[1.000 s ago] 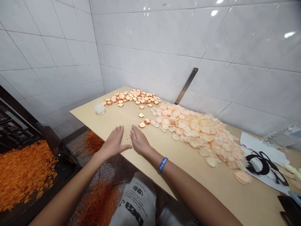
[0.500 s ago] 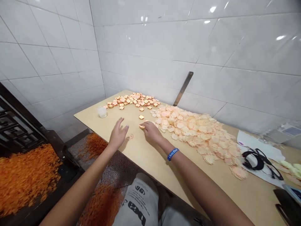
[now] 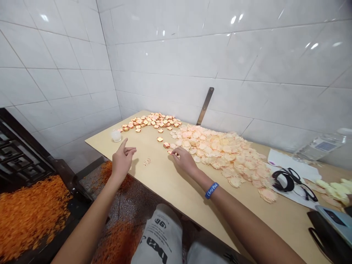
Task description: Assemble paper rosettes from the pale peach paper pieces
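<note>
My right hand is closed in a pinch on a thin cream-pink petal piece, at the near edge of a wide heap of similar scalloped petal pieces. Over the table's front edge hovers my left hand, index finger raised and fingers apart, with nothing visible in it. Between the hands lies a small cluster of tiny pale bits. A red-edged round flower piece rests just beyond my right hand, with another flower piece behind it.
Many finished-looking round flower pieces lie at the back, near a small translucent cup. At right are black-framed glasses, a plastic bottle and a phone. Orange petals are heaped at lower left.
My right hand has let go of the round flower piece, which now lies on the table, and pinches a petal piece from the heap. My left hand has drawn back leftward.
</note>
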`<state>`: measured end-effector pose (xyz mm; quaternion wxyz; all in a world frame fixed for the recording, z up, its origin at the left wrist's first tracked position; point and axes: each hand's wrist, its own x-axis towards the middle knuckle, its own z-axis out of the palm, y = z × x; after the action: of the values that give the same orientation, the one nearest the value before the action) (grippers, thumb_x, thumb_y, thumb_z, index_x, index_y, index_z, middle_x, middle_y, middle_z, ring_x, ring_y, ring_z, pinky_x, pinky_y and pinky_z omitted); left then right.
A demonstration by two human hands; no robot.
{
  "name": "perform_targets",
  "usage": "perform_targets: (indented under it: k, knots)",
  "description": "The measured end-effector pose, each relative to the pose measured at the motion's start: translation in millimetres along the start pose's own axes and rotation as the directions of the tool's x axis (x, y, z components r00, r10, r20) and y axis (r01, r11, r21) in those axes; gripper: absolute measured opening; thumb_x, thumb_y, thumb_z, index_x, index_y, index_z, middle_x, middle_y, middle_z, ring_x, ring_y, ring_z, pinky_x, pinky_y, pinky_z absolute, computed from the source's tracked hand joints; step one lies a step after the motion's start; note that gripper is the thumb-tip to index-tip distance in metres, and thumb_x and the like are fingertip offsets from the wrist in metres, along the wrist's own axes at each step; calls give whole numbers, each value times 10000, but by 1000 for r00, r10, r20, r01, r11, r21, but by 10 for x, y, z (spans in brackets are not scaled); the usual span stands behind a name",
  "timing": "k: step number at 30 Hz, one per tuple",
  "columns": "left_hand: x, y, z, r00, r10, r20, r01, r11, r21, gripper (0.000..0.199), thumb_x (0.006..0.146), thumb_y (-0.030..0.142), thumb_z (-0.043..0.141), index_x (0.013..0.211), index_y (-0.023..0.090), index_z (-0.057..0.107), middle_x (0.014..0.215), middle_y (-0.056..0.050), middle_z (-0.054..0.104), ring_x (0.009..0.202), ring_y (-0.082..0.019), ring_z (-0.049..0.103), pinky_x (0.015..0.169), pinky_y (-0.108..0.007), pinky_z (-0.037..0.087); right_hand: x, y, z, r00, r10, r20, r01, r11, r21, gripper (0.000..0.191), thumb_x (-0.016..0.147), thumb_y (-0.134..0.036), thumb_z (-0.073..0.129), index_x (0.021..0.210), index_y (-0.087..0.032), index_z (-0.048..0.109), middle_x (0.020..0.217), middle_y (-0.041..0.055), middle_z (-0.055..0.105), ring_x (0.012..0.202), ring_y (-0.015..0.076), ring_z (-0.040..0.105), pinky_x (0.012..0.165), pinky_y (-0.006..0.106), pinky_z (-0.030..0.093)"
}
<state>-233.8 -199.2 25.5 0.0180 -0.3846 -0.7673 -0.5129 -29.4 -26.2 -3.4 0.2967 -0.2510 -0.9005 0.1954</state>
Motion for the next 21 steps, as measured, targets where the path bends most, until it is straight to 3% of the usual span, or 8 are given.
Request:
perform_targets:
  k: [3, 5, 7, 9, 13, 15, 17, 21]
  knots:
    - [235, 39, 164, 994, -11, 113, -6, 990, 142, 337, 895, 422, 477, 889, 169, 699, 715, -53, 719, 737, -220, 698, 836, -393, 544, -233, 97, -85, 999, -3, 48, 4, 1000, -11, 246, 961, -243, 427, 815, -187, 616, 887, 69, 627, 813, 188, 577, 730, 311, 429]
    - [399, 84, 356, 974, 100, 201, -142, 968, 206, 317, 929, 334, 405, 893, 181, 681, 809, -65, 731, 850, -218, 687, 937, -397, 490, -311, 131, -80, 999, 5, 53, -4, 1000, -16, 261, 975, -243, 402, 835, -184, 615, 899, 70, 621, 806, 179, 576, 727, 302, 431]
    - [546, 139, 588, 937, 164, 309, -226, 958, 178, 309, 912, 196, 377, 1085, 180, 633, 1189, -104, 674, 1067, -210, 642, 962, -356, 468, -298, 143, -30, 999, 10, 54, -8, 999, -39, 255, 975, -218, 398, 865, -173, 624, 928, 82, 625, 831, 180, 585, 748, 299, 440]
    - [657, 212, 811, 893, 192, 407, -287, 939, 187, 254, 864, 179, 476, 1051, 183, 648, 1344, -111, 585, 1196, -226, 567, 1007, -330, 426, -204, 126, 45, 997, 5, 78, 1, 997, -75, 254, 971, -201, 405, 888, -156, 641, 959, 104, 631, 861, 189, 598, 779, 306, 452]
    - [800, 387, 1051, 826, 162, 539, -337, 909, 243, 137, 803, 233, 600, 914, 192, 668, 1040, -92, 709, 931, -220, 640, 817, -285, 465, 13, 0, 119, 993, 1, 119, 8, 997, -70, 268, 932, -147, 437, 1091, -152, 653, 1156, 138, 626, 983, 205, 619, 866, 330, 477]
    - [855, 459, 1045, 823, 137, 552, -336, 900, 278, 54, 784, 214, 607, 768, 180, 646, 857, -77, 703, 818, -212, 627, 750, -275, 439, 5, -65, 58, 994, -25, 107, 30, 999, -46, 386, 896, -120, 458, 1255, -169, 589, 1314, 149, 567, 1117, 226, 589, 959, 363, 458]
    - [876, 519, 1005, 845, 124, 520, -318, 898, 303, 81, 787, 207, 595, 717, 170, 614, 808, -80, 676, 809, -214, 606, 724, -275, 403, -125, -84, -61, 993, -53, 110, 55, 998, -14, 374, 891, -146, 466, 1234, -167, 613, 1357, 156, 550, 1162, 247, 576, 1007, 396, 437]
    - [582, 722, 1048, 885, 136, 445, -290, 908, 301, 256, 895, 312, 466, 709, 172, 570, 729, -65, 627, 712, -191, 554, 620, -275, 323, -625, 33, -366, 987, 161, 16, -162, 970, 179, 238, 894, -273, 504, 990, -170, 696, 1044, 116, 701, 973, 237, 647, 896, 400, 500]
